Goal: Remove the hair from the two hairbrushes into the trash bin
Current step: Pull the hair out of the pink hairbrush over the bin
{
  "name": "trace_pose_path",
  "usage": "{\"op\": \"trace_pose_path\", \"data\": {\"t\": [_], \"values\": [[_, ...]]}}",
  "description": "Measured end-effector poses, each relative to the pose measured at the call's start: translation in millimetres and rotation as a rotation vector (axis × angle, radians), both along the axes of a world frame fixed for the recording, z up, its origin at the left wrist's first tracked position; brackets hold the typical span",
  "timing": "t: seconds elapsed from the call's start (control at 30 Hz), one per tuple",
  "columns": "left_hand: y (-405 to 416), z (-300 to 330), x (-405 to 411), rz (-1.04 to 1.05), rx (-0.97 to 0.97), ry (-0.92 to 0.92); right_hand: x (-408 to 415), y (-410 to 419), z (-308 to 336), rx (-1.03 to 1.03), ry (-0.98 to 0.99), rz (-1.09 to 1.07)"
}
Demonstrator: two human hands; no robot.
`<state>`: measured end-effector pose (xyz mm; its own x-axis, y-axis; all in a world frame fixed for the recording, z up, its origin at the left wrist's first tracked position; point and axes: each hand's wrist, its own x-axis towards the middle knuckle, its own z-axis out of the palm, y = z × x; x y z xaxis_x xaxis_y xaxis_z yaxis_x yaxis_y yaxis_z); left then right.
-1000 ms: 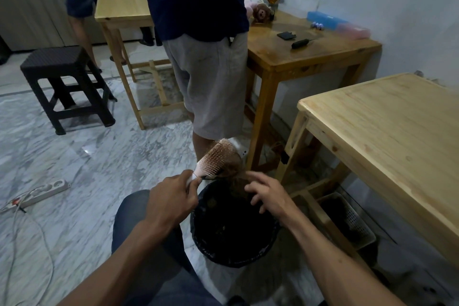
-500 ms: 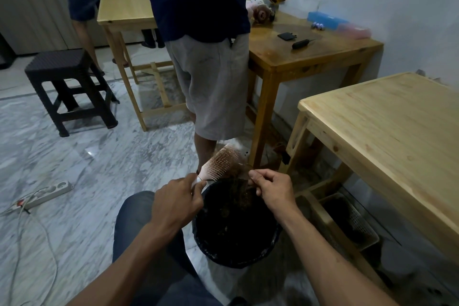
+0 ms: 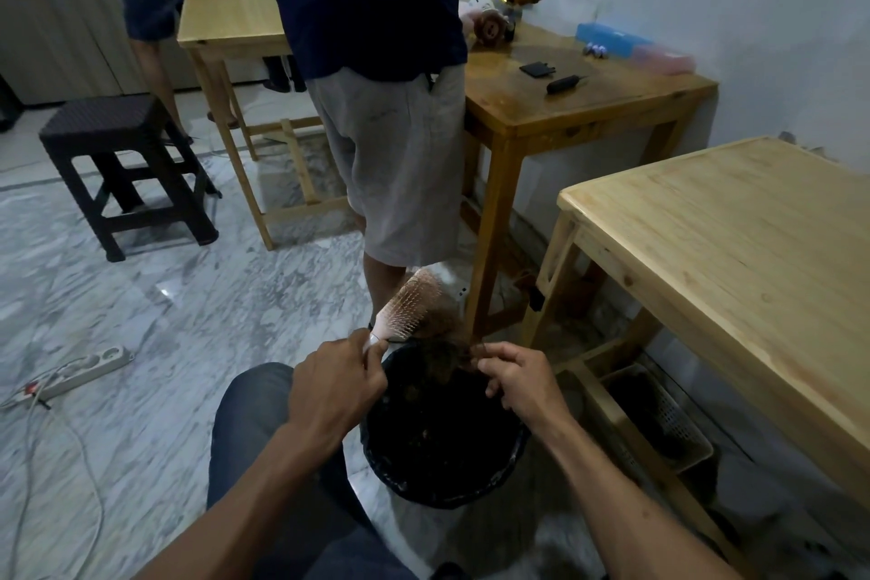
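A pink paddle hairbrush (image 3: 408,307) points up and away over the far rim of the black trash bin (image 3: 511,457), bristles facing right. My left hand (image 3: 336,384) grips its handle. A brown clump of hair (image 3: 442,334) hangs from the bristles toward the bin. My right hand (image 3: 522,379) pinches strands of that hair at the bin's far rim. The bin, lined with a black bag, stands on the floor between my knees. No second hairbrush is in view.
A person in grey shorts (image 3: 400,165) stands just beyond the bin. A light wooden table (image 3: 734,240) is at the right, a darker table (image 3: 579,99) behind it. A white basket (image 3: 659,419) sits under the right table. A black stool (image 3: 122,170) and a power strip (image 3: 89,365) are at the left.
My right hand rose from inside the bin to the brush and now pinches the hair clump, drawing it off the bristles. My left hand keeps the brush nearly still.
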<state>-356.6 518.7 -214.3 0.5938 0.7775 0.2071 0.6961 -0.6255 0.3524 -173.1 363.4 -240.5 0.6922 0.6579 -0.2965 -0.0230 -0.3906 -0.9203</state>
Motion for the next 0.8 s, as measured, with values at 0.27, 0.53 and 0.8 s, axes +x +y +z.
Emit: {"op": "trace_pose_path", "data": {"t": [0.27,0.53,0.8], "values": [[-6.5,1.0,-2.2,-0.098,0.106,0.048,-0.9,25.1,37.3,0.097,0.031,0.062],[-2.1,2.0,1.6,0.010,-0.023,0.043,-12.0,25.2,25.2,0.058,-0.117,0.046],[4.4,3.2,2.7,0.069,-0.107,0.011,-5.3,5.1,16.2,-0.058,-0.142,0.177]]}}
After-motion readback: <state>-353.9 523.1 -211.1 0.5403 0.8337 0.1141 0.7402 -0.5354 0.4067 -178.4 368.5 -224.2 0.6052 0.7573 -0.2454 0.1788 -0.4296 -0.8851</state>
